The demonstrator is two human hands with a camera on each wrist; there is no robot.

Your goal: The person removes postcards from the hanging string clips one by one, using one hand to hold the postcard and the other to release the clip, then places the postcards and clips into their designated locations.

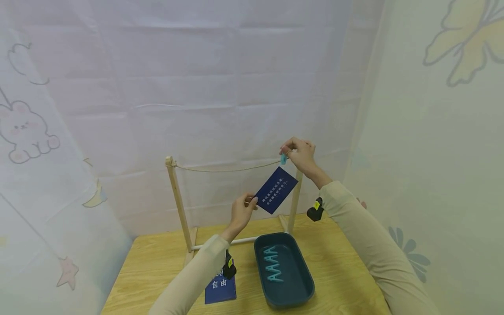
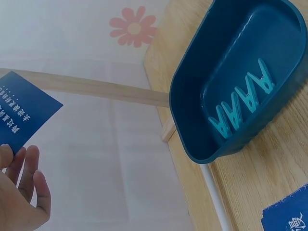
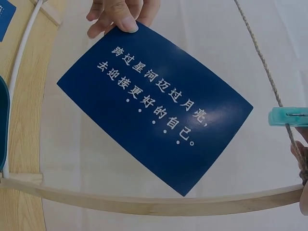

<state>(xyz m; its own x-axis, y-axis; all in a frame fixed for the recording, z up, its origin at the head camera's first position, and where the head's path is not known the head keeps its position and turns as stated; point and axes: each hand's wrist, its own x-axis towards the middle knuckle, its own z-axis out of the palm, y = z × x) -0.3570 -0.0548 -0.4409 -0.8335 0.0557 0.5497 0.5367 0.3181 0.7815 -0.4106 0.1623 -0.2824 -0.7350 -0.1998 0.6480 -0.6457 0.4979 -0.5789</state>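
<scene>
My left hand (image 1: 241, 212) pinches a dark blue card (image 1: 277, 190) with white writing by one corner, thumb on its front. The card hangs tilted just below a thin rope (image 1: 228, 169). At the rope's right end, my right hand (image 1: 302, 155) pinches a teal clothespin (image 1: 283, 159). In the right wrist view this clothespin (image 3: 281, 116) lies across the rope, apart from the card's nearest corner. Only the fingertips of the right hand show at that view's edge.
The rope is tied to a wooden post (image 1: 179, 203) on the left; another post (image 1: 296, 201) stands right. A dark teal tray (image 1: 305, 267) on the table holds several clothespins (image 1: 274, 264). More blue cards (image 1: 220, 294) lie left of it, partly behind my left sleeve.
</scene>
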